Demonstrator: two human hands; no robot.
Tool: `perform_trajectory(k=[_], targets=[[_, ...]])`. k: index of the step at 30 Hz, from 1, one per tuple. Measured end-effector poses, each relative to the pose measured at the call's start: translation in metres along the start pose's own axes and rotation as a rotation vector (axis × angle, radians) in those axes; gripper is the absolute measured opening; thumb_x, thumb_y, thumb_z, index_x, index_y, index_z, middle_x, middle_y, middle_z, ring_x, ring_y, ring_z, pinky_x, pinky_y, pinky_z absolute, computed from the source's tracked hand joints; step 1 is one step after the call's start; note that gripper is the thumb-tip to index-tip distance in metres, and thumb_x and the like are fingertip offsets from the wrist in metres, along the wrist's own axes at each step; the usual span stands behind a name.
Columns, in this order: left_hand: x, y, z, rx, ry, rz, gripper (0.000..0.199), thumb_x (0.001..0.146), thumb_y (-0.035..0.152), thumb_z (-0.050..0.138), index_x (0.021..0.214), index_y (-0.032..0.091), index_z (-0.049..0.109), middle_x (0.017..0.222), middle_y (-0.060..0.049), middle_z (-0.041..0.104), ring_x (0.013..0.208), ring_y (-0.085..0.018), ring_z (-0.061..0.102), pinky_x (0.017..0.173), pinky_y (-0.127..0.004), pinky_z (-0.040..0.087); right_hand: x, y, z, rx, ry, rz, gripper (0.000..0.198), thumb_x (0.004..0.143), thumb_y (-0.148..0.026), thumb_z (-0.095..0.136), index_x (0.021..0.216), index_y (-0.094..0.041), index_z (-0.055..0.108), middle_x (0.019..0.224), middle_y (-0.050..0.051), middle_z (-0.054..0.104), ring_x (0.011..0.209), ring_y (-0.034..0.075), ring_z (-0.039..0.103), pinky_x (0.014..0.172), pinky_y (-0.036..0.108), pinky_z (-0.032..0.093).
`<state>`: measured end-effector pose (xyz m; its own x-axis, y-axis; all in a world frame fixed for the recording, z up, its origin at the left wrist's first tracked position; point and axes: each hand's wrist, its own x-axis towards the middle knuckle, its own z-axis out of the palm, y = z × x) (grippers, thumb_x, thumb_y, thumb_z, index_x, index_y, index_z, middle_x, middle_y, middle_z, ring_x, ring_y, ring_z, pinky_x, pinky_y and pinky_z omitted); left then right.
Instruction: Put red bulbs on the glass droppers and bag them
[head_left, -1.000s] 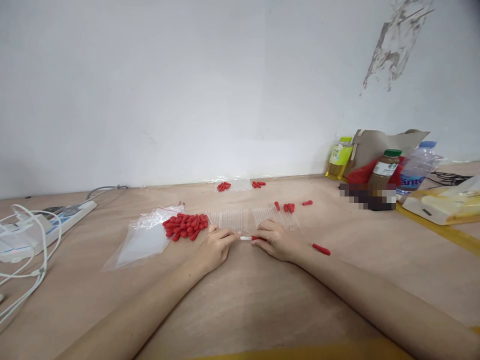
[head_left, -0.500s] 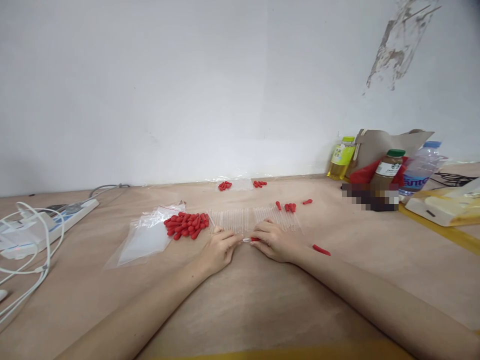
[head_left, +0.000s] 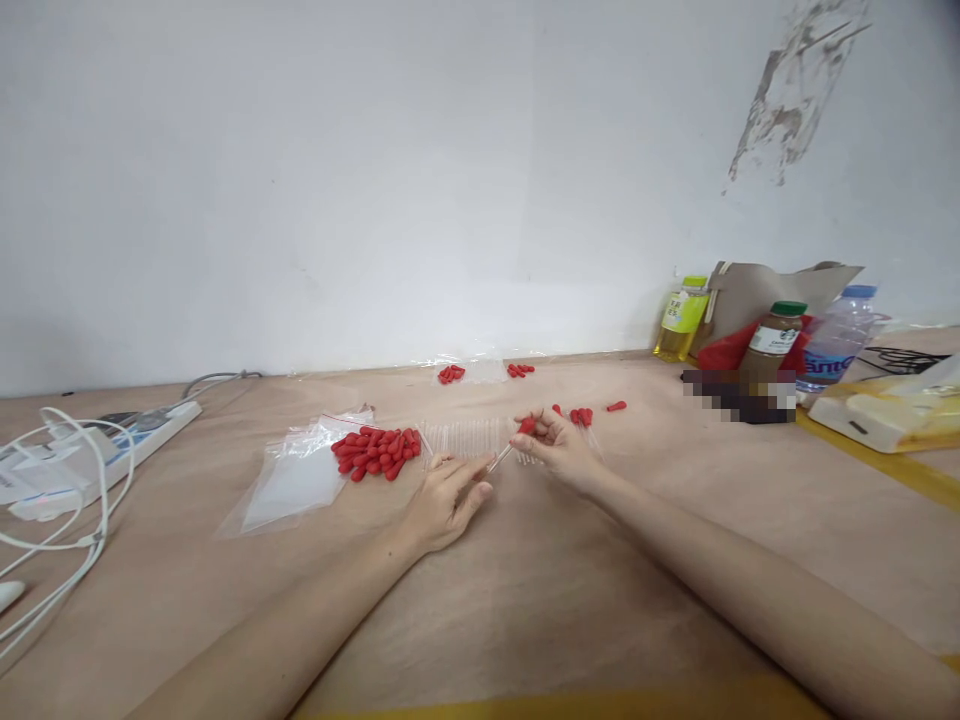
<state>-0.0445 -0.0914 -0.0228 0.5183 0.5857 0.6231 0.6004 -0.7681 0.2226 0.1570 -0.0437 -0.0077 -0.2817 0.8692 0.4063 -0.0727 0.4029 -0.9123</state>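
Note:
My right hand (head_left: 559,450) pinches a glass dropper (head_left: 501,459) by its red rubber bulb (head_left: 527,426). The clear tube slants down and left from the bulb. Its lower end reaches the fingertips of my left hand (head_left: 448,500), whose fingers are stretched out with the thumb apart. Behind my hands lies a row of clear tubes (head_left: 472,436), partly covered by my right hand. A heap of red rubber bulbs (head_left: 377,452) is left of the row. Several red-bulbed droppers (head_left: 580,416) rest beyond my right hand.
Plastic zip bags (head_left: 296,485) lie left of the heap. A power strip (head_left: 142,440) with white cables (head_left: 97,500) is at the far left. Bottles (head_left: 681,322), a grey bag (head_left: 739,290) and a tissue pack (head_left: 870,415) stand at the right. Small red bulbs (head_left: 451,374) lie by the wall.
My right hand has lifted and moved up with the dropper, which has turned from level to slanted. My left hand's fingers have loosened from the tube. The loose red bulb by my right forearm no longer shows.

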Motion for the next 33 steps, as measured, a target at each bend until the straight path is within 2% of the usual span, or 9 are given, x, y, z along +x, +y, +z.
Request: perform_trajectory(k=[3, 6, 10, 17, 19, 22, 25, 29, 33], targets=[[0.000, -0.001, -0.003, 0.001, -0.023, -0.077, 0.033, 0.087, 0.027, 0.039, 0.118, 0.020, 0.042, 0.095, -0.005, 0.062, 0.090, -0.018, 0.055, 0.083, -0.036, 0.033, 0.020, -0.007, -0.032, -0.123, 0.174, 0.050, 0.040, 0.073, -0.040, 0.052, 0.107, -0.020, 0.051, 0.070, -0.002, 0.054, 0.064, 0.010, 0.053, 0.063, 0.025, 0.043], [0.002, 0.000, -0.004, 0.036, -0.060, -0.123, 0.027, 0.086, 0.030, 0.040, 0.110, 0.021, 0.049, 0.095, -0.005, 0.062, 0.090, -0.019, 0.055, 0.082, -0.036, 0.034, 0.039, -0.006, -0.077, -0.503, 0.326, 0.141, 0.042, 0.075, -0.037, 0.047, 0.112, -0.017, 0.052, 0.066, 0.000, 0.055, 0.063, 0.011, 0.053, 0.061, 0.024, 0.042], [0.004, 0.001, -0.003, 0.058, -0.112, -0.131, 0.025, 0.086, 0.031, 0.040, 0.104, 0.021, 0.054, 0.096, -0.005, 0.063, 0.089, -0.019, 0.055, 0.081, -0.036, 0.034, 0.047, 0.011, -0.104, -1.002, 0.261, 0.293, 0.038, 0.073, -0.031, 0.049, 0.105, -0.013, 0.058, 0.076, 0.005, 0.062, 0.069, 0.015, 0.056, 0.064, 0.025, 0.041], [0.004, 0.001, -0.003, 0.068, -0.116, -0.134, 0.021, 0.085, 0.028, 0.042, 0.100, 0.021, 0.056, 0.091, -0.004, 0.064, 0.086, -0.018, 0.056, 0.079, -0.034, 0.035, 0.046, 0.034, -0.085, -1.157, 0.196, 0.311, 0.043, 0.070, -0.041, 0.052, 0.105, -0.016, 0.059, 0.089, 0.009, 0.064, 0.085, 0.024, 0.056, 0.069, 0.030, 0.041], [0.004, 0.001, -0.003, 0.071, -0.123, -0.133, 0.021, 0.085, 0.028, 0.042, 0.099, 0.021, 0.056, 0.090, -0.003, 0.064, 0.086, -0.018, 0.056, 0.079, -0.034, 0.035, 0.049, 0.034, -0.094, -1.238, 0.213, 0.332, 0.045, 0.073, -0.042, 0.049, 0.110, -0.017, 0.055, 0.093, 0.009, 0.063, 0.087, 0.023, 0.056, 0.070, 0.031, 0.041], [0.004, 0.001, -0.003, 0.074, -0.134, -0.132, 0.021, 0.085, 0.028, 0.042, 0.099, 0.021, 0.056, 0.089, -0.003, 0.064, 0.086, -0.018, 0.056, 0.079, -0.034, 0.035, 0.050, 0.036, -0.122, -1.336, 0.231, 0.352, 0.035, 0.077, -0.027, 0.043, 0.107, -0.017, 0.058, 0.107, 0.012, 0.056, 0.094, 0.023, 0.053, 0.075, 0.031, 0.040], [0.005, 0.002, -0.004, 0.076, -0.153, -0.138, 0.020, 0.085, 0.028, 0.042, 0.097, 0.021, 0.057, 0.088, -0.003, 0.064, 0.085, -0.018, 0.056, 0.078, -0.034, 0.034, 0.047, 0.042, -0.151, -1.404, 0.186, 0.363, 0.034, 0.070, -0.015, 0.048, 0.101, -0.017, 0.062, 0.119, 0.013, 0.047, 0.104, 0.027, 0.046, 0.080, 0.034, 0.038], [0.005, 0.003, -0.004, 0.075, -0.167, -0.142, 0.019, 0.086, 0.027, 0.042, 0.094, 0.021, 0.057, 0.087, -0.002, 0.064, 0.085, -0.018, 0.055, 0.078, -0.034, 0.034, 0.039, 0.053, -0.170, -1.414, 0.069, 0.340, 0.033, 0.066, -0.006, 0.048, 0.091, -0.016, 0.065, 0.105, 0.010, 0.057, 0.092, 0.021, 0.053, 0.077, 0.028, 0.038], [0.005, 0.003, -0.003, 0.087, -0.153, -0.134, 0.018, 0.085, 0.027, 0.042, 0.090, 0.021, 0.059, 0.084, -0.002, 0.063, 0.083, -0.017, 0.055, 0.077, -0.033, 0.034, 0.035, 0.056, -0.169, -1.430, 0.078, 0.279, 0.029, 0.070, -0.008, 0.044, 0.090, -0.014, 0.064, 0.097, 0.011, 0.058, 0.089, 0.021, 0.053, 0.074, 0.028, 0.038]])
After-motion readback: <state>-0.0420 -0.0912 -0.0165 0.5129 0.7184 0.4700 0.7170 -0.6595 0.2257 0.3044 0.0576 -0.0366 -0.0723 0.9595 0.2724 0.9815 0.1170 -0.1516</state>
